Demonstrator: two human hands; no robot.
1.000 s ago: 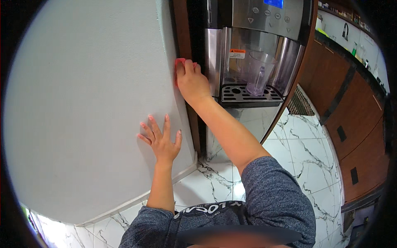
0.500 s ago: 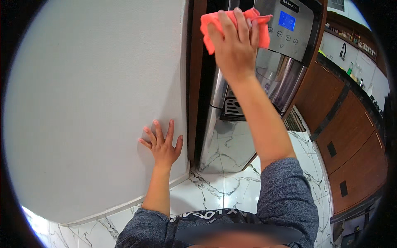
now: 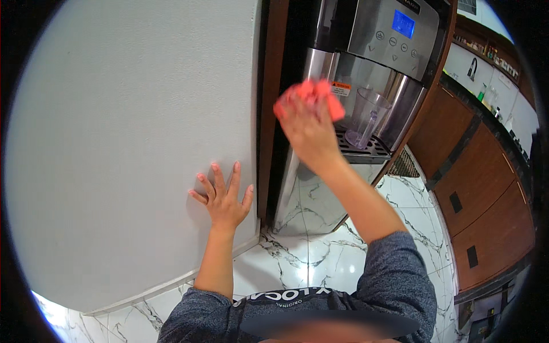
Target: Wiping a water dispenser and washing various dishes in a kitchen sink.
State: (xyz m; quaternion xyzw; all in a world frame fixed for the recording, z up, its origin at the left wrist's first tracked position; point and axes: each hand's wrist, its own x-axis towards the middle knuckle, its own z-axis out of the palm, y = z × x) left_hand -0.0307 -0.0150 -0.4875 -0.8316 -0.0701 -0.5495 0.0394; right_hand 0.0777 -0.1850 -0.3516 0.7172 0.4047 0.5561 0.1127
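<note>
White marble-patterned floor tiles (image 3: 337, 251) below, smooth pale-grey wall (image 3: 131, 126) across the left. Soft coral-red cloth (image 3: 313, 90) in front of the left edge of a tall silver-and-black water dispenser (image 3: 377, 50), left of a clear, faintly purple handled pitcher (image 3: 363, 117). Bunched, no clear long axis; contact with the metal hard to tell through the blur. Directly under and beyond the gripping fingers of the right hand (image 3: 313, 137), by far the nearer one. Lower left, left hand (image 3: 225, 208) splayed flat on the wall, holding nothing.

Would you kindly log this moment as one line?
left hand: spread against white wall | right hand: holding coral cloth before water dispenser | clear pitcher: standing on drip tray
</note>
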